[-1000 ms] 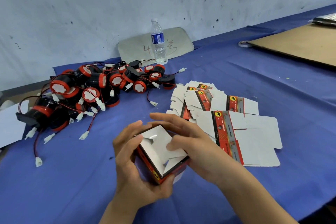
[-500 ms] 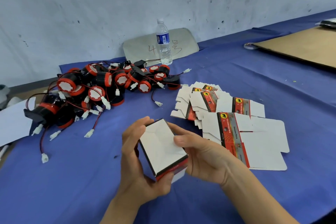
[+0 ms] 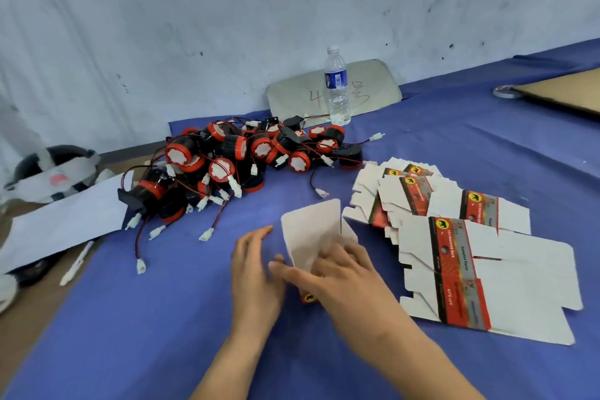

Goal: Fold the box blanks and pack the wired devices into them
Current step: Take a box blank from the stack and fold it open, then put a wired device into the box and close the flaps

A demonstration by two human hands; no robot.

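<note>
Box: partly folded, standing on the cloth in front of the person; white lid flap upright and open, a red printed corner showing low between the hands.
Right hand: over the box's near side, fingers bent into and around the opening; motion blur hides the exact grip, but it appears to hold the box.
Left hand: just left of the box, fingers straight and loose, pointing away; contact with the box wall cannot be told.
Blanks: flat, fanned in an overlapping spread on the cloth right of the box, white sides up with red and black printed bands; the nearest blank lies just beside the right hand.
Devices: black and red with white faces, heaped behind and left of the box; red and black wires with white plugs trail toward the hands.
Bottle: upright behind the heap, in front of a grey panel leaning on the wall.
Paper: white sheet at the cloth's left edge, a pen beside it.
Cardboard: flat, far right.
</note>
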